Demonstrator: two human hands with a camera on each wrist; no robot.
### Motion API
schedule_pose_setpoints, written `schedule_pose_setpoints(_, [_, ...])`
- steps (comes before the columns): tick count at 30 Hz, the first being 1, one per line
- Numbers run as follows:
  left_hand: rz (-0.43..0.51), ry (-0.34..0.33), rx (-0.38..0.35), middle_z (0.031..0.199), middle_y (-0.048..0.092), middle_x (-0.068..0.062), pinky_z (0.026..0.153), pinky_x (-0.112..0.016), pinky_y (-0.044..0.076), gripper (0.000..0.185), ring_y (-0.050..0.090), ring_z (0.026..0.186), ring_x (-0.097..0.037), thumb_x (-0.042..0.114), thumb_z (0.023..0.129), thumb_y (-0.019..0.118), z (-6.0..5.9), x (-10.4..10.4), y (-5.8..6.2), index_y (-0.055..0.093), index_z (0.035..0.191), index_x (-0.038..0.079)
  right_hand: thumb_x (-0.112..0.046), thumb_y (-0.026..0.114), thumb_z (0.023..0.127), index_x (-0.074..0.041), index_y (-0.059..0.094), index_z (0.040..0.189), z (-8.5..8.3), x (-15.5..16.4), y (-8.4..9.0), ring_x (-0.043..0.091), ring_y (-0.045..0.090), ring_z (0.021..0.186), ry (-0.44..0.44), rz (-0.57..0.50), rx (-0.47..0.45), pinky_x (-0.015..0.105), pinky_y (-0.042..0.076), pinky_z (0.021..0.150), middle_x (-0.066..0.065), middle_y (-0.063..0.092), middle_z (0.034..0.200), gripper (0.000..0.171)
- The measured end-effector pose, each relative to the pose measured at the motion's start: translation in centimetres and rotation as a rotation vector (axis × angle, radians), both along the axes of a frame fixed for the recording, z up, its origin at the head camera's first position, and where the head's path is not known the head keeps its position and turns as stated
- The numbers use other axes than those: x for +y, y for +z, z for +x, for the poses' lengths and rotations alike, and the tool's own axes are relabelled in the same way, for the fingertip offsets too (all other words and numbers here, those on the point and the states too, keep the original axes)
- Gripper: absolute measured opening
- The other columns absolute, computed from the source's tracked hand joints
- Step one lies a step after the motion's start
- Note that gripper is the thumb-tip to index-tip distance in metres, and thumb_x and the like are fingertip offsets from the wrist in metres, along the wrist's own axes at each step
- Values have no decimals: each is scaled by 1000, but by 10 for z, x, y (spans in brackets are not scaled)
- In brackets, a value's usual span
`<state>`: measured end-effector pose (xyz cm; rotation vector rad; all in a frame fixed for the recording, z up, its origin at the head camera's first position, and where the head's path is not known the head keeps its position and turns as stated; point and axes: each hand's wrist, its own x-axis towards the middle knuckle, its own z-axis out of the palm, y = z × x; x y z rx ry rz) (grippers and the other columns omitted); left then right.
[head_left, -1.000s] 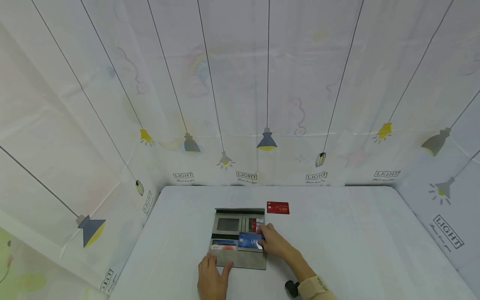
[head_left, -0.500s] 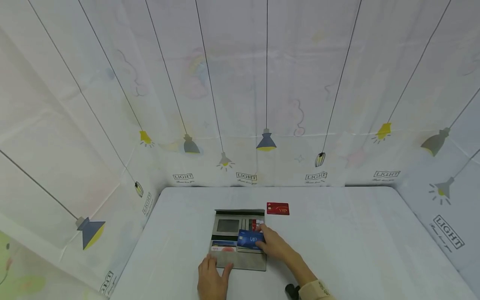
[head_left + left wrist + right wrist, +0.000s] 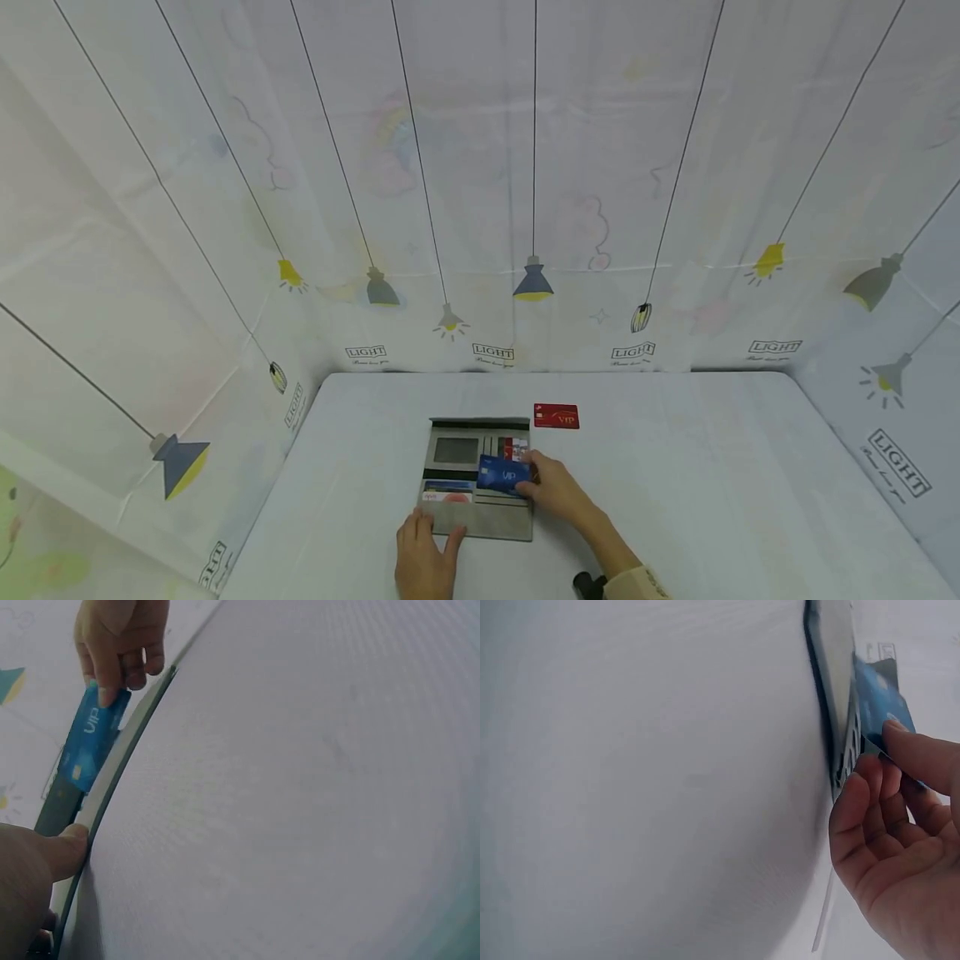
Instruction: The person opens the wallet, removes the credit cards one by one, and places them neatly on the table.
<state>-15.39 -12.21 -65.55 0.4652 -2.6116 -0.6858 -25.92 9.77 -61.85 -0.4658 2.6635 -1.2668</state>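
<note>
Our right hand (image 3: 555,490) pinches the blue card (image 3: 505,477) by its right edge, just above the open wallet (image 3: 480,517) on the desk (image 3: 712,483). Our left hand (image 3: 424,557) lies flat, fingers pressing the wallet's near edge. We should keep that press firm and hold the card level with its slot.

Grey wallet (image 3: 480,479), blue card (image 3: 506,477) with white lettering, red card (image 3: 556,416), white table (image 3: 712,483), lamp-patterned backdrop (image 3: 480,208)

Blue VIP card (image 3: 506,477) over open grey wallet (image 3: 480,521)
</note>
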Motion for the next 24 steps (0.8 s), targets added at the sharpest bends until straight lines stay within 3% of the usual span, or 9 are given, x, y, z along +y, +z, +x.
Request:
schedule_pose_setpoints(12, [9,-8,3,126,63,-19,94,-51,55,58,57,119,-35,46,73,86,-1,-3,-5,68,105,0,-20,67,97,-10,64,107,0,17,9,14,62,75,-102,-84,-31,21,50,59,2,66,90,15])
schedule_pose_setpoints(18, [15,-8,-3,127,62,-19,94,-52,55,56,57,120,-35,45,74,86,-1,-2,-6,67,104,1,-20,66,97,-8,63,110,-1,25,10,20,64,68,-124,-127,-50,23,49,54,8,68,88,18])
schedule_pose_setpoints(24, [23,-9,-2,127,62,-19,94,-52,55,55,57,120,-35,45,74,86,-1,-1,-5,67,103,1,-15,65,98,-6,60,117,-4,34,9,17,62,66,-181,-138,-85,23,52,56,6,64,83,22])
